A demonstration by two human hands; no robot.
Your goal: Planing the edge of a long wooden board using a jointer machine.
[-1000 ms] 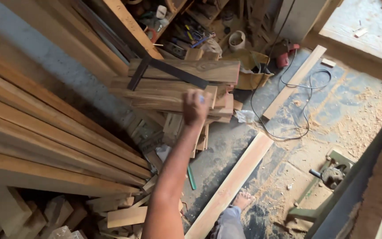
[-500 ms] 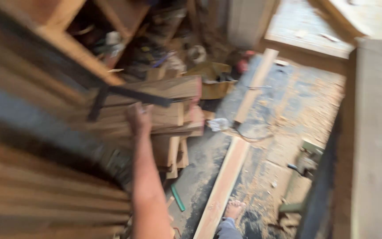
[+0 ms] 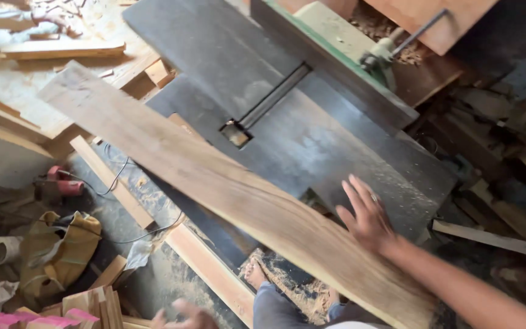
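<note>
Long wooden plank (image 3: 214,183) lying slanted across dark metal worktop (image 3: 336,140) of big saw machine, near end sticking out over your legs, far end reaching past worktop edge toward floor (image 3: 171,274)

Worktop taking plank's weight, so your hands doing little lifting

Your right hand (image 3: 366,216) resting flat at plank's right edge, fingers (image 3: 351,198) spreading wide apart, pressing not gripping, steadying wood

Your left hand (image 3: 184,317) sitting low near bottom edge, blurry; fingers seeming loose, holding nothing you can see

Slot (image 3: 272,100) in worktop lying just behind plank
</note>
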